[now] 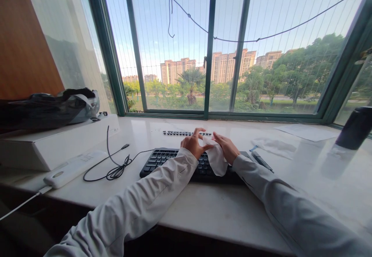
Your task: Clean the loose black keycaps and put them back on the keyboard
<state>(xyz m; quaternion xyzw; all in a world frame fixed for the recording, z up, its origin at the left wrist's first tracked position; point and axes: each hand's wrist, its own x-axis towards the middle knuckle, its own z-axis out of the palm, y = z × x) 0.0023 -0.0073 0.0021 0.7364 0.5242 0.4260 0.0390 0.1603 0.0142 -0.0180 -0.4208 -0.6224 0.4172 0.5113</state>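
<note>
Frame centre: right hand [228, 147] grip holds white tissue [216, 159]; left hand [192, 145] thumb touches it, closure unclear. Gather loose tail above keyboard [157, 164].

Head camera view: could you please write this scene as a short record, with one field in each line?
left hand: above the keyboard, thumb by the white tissue; grip unclear
right hand: holding the white tissue
keyboard: black, below both hands, partly covered by them
beyond keyboard: row of small dark pieces, like keycaps
left of keyboard: coiled black cable, white box with dark items on it
far right: dark bottle, upright but leaning in the picture
surface: pale tabletop
background: window
</note>
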